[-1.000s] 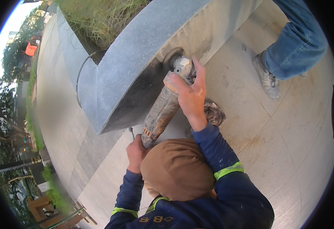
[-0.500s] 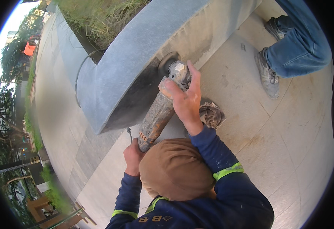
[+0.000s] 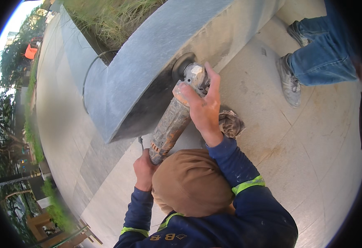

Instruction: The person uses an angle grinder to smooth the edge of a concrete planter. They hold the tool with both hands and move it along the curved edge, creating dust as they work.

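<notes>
Angle grinder (image 3: 170, 124): slanted, disc (image 3: 183, 65) at side of grey planter wall (image 3: 148, 49) (contact unclear)
Right hand (image 3: 204, 110): gripping near gear head (image 3: 195, 75)
Left hand (image 3: 144, 170): clasping rear end (image 3: 159, 151)

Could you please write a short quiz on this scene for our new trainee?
1. Which hand grips the angle grinder nearer its disc?
2. True or false: a person in blue jeans is to the right of the grinder.
3. What grows beside the grey stone planter ledge? (a) red roses (b) long grass (c) cacti

Key:
1. The right hand; the left hand is at the rear end.
2. True.
3. b
</notes>
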Demonstrator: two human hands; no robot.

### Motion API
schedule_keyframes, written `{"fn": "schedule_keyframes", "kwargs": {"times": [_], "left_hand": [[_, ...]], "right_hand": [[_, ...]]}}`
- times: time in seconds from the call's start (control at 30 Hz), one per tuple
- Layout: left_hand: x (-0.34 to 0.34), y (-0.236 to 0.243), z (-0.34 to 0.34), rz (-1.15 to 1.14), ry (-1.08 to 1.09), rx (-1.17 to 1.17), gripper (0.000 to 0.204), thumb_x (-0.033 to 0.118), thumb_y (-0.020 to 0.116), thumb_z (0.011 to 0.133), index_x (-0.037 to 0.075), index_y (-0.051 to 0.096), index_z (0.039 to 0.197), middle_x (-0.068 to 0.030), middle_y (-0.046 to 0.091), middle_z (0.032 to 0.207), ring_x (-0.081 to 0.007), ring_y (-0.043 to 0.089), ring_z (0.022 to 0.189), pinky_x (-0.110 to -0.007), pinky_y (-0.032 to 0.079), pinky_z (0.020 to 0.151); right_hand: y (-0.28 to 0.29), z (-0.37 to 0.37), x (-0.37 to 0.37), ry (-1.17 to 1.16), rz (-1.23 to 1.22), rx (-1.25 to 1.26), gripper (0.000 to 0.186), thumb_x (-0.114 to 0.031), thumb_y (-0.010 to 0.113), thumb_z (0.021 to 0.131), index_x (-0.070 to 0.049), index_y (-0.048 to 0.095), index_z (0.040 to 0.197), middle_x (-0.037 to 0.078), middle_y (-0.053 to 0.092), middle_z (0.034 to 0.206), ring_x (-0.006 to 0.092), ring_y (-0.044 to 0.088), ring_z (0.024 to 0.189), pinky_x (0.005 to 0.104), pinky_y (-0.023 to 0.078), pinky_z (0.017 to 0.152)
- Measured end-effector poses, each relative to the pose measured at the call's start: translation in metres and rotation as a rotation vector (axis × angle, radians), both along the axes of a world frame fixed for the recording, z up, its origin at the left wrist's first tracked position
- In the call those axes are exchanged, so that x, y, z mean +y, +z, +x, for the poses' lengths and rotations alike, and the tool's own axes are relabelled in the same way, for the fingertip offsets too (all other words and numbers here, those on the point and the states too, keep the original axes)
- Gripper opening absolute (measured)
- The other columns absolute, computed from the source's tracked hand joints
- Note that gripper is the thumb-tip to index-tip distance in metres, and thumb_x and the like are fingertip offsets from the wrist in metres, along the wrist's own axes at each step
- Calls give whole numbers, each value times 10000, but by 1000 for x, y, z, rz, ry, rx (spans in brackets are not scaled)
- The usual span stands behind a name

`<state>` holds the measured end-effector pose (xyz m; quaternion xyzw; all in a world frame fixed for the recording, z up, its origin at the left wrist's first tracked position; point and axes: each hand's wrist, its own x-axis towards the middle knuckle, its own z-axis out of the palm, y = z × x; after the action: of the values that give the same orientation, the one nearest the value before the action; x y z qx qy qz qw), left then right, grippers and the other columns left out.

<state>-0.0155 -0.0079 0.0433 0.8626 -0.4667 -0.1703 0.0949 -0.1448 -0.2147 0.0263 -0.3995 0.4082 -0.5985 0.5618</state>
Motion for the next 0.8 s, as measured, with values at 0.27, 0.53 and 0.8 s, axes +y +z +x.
{"fn": "schedule_keyframes", "kwargs": {"times": [0.27, 0.53, 0.8], "left_hand": [[20, -44, 16, 19, -52, -49, 398, 324, 783, 718, 42, 553, 882, -194, 616, 699, -432, 611, 703, -504, 457, 594], [-4, -2, 3, -128, -60, -49, 385, 309, 777, 717, 43, 558, 888, -188, 620, 697, -416, 617, 690, -498, 462, 589], [9, -49, 13, 105, -51, -83, 456, 384, 789, 708, 38, 562, 901, -202, 629, 723, -438, 618, 730, -507, 460, 602]], "right_hand": [[-48, 2, 0, 3, 196, 108, 775, -211, 755, 810, 74, 368, 1418, 225, 511, 1337, 287, 494, 1243, 369, 385, 1057], [11, -3, -7, 14, 54, -85, 770, -215, 751, 816, 74, 369, 1419, 236, 515, 1324, 295, 491, 1248, 367, 376, 1063], [-68, 4, -8, -14, 224, 111, 723, -76, 714, 843, 48, 331, 1443, 175, 533, 1241, 189, 573, 1051, 305, 499, 909]]}}
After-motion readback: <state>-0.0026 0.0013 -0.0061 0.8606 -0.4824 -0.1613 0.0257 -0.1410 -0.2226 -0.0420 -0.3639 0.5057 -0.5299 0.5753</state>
